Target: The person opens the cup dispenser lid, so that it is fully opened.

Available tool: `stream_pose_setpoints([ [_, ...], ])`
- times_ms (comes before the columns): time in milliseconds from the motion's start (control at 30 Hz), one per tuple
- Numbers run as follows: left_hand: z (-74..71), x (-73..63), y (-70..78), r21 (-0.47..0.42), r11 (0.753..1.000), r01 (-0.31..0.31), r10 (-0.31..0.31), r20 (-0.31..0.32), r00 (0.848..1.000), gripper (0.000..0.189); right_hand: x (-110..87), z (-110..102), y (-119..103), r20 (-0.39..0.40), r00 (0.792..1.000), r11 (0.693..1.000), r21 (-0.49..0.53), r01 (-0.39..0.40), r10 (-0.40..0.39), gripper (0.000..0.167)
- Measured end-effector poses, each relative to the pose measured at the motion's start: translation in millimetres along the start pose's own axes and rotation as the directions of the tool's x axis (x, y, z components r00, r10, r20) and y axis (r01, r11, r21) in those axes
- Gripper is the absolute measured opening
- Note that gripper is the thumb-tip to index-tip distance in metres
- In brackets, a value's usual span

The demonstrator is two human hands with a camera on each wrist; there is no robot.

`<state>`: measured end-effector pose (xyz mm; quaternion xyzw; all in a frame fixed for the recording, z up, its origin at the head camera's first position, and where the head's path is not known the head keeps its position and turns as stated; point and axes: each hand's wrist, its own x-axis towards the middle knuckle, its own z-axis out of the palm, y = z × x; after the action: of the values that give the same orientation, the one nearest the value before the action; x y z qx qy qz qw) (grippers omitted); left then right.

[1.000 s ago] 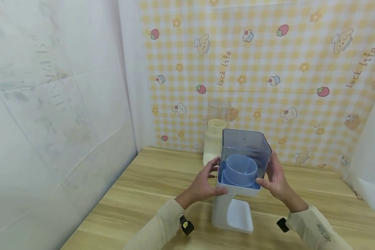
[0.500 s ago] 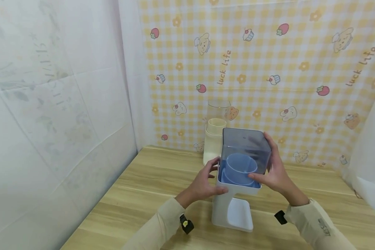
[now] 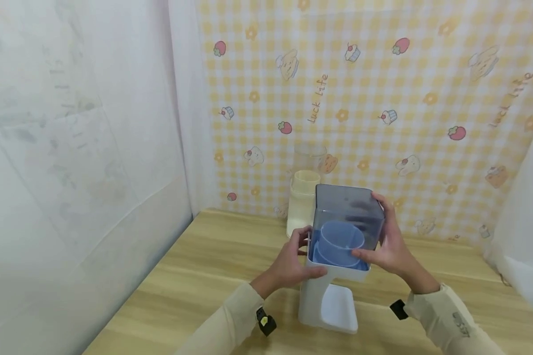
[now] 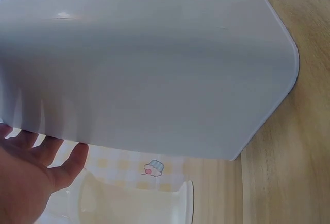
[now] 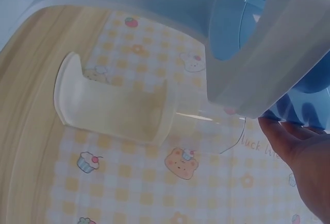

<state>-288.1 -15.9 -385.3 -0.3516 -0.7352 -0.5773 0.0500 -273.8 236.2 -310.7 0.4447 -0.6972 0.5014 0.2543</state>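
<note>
A white stand (image 3: 311,303) with a low front tray (image 3: 339,308) stands upright on the table, like a dispenser. On its top sits a smoky see-through box (image 3: 350,198), inside which a blue round cup-like part (image 3: 341,241) shows. My left hand (image 3: 288,261) grips the stand's upper left side, its thumb along the white front rim. In the left wrist view, fingertips (image 4: 77,157) touch the white wall's edge. My right hand (image 3: 395,249) holds the box from the right, thumb on the front face and fingers around the far side, partly hidden.
Behind the stand, near the back cloth, is a cream dispenser (image 3: 300,214) with a clear cylinder on top. A checked cloth (image 3: 360,98) hangs at the back, a white sheet (image 3: 89,172) at the left. The wooden tabletop (image 3: 173,291) extends on both sides.
My right hand has moved up along the smoky box, its fingers now near the top edge and its thumb farther in on the front. The left hand keeps its grip; the stand stays put.
</note>
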Motion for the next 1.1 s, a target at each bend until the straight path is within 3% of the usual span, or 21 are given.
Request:
stream_pose_setpoints([
  [533,3.1,9.3,2.4,0.047,0.999,-0.009,0.008,0.009,1.000,0.090,4.6,-6.2,-1.5,-0.033,0.994,0.993,0.056,0.104,-0.102,0.117],
  [833,0.0,2.9,-1.4,0.031,0.999,-0.008,0.007,0.022,1.000,0.100,4.5,-4.2,-1.3,-0.014,0.998,0.997,0.040,0.064,-0.063,0.116],
  [1100,-0.8,-0.4,-1.6,0.018,1.000,-0.020,0.019,0.025,1.000,0.098,5.3,-4.1,-1.3,-0.031,0.997,0.996,0.048,-0.073,0.075,0.108],
])
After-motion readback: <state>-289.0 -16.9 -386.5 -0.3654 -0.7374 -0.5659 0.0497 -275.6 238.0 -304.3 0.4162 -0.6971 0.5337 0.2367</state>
